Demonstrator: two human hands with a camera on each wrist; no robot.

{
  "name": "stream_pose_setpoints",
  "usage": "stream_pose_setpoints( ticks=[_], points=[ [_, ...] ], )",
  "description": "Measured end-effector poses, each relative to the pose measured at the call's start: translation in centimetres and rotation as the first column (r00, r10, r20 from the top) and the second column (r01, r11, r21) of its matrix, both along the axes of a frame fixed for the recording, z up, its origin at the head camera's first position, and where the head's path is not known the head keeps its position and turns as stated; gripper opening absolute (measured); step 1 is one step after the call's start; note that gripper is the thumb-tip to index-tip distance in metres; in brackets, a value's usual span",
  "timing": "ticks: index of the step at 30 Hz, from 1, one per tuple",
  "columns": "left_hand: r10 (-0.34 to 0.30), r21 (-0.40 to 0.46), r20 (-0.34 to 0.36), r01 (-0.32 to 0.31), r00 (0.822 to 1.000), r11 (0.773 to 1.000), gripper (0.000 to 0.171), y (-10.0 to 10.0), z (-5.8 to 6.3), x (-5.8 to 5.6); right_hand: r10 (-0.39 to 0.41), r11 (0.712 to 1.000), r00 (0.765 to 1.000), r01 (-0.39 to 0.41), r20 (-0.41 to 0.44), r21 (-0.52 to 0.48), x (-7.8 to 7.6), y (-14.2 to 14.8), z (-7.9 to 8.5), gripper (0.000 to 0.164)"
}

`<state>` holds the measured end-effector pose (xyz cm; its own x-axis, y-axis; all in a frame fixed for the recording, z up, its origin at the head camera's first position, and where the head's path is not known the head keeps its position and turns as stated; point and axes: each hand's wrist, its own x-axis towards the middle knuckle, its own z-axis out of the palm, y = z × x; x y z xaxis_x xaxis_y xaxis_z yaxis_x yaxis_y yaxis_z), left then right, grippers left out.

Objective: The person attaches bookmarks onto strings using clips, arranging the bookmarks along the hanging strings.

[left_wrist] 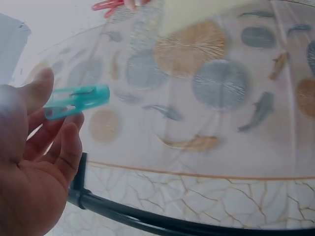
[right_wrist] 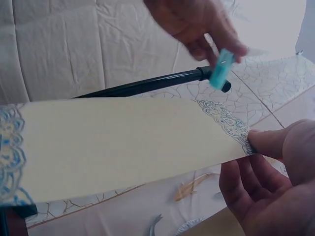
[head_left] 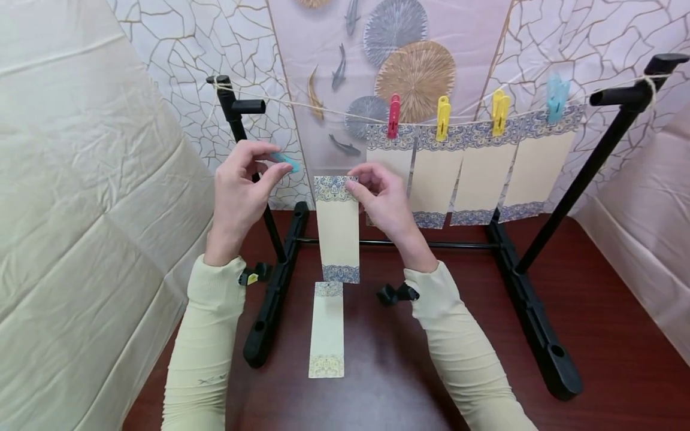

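Note:
Between thumb and fingers, my left hand point(head_left: 241, 190) pinches a teal plastic clothespin point(left_wrist: 78, 101), held up near the left post. My right hand point(head_left: 385, 200) pinches the top right corner of a cream paper card point(head_left: 338, 233) with blue lace-patterned ends, which hangs upright below the string. In the right wrist view the card point(right_wrist: 113, 147) stretches out from my thumb and fingertips, and the clothespin point(right_wrist: 222, 69) is apart from it. Flat on the table beneath lies another card point(head_left: 327, 329), its near end patterned in yellow.
A string point(head_left: 323, 109) runs between two black posts of a stand point(head_left: 582, 185). Several similar cards point(head_left: 485, 179) hang on its right half from a red clothespin point(head_left: 394, 117), yellow clothespins point(head_left: 443, 118) and a blue clothespin point(head_left: 557, 99). Patterned cloth point(head_left: 334, 54) hangs behind.

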<state>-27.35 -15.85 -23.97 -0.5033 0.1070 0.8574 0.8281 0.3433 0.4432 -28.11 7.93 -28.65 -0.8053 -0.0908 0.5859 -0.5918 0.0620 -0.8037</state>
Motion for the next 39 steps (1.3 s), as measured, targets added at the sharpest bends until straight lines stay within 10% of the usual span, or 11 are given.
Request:
stream_pose_setpoints(
  ticks=[11, 39],
  points=[
    [-0.103, 0.040, -0.097, 0.107, 0.990, 0.993, 0.015, 1.7, 2.7, -0.1, -0.073, 0.997, 0.993, 0.072, -0.088, -0.017, -0.3, -0.3, 1.2, 0.014],
    [-0.043, -0.186, -0.227, 0.000, 0.973, 0.983, 0.019, 6.7, 8.8, -1.7, -0.214, 0.961, 0.960, 0.175, -0.181, -0.213, -0.9, -0.7, 3.9, 0.016]
  ],
)
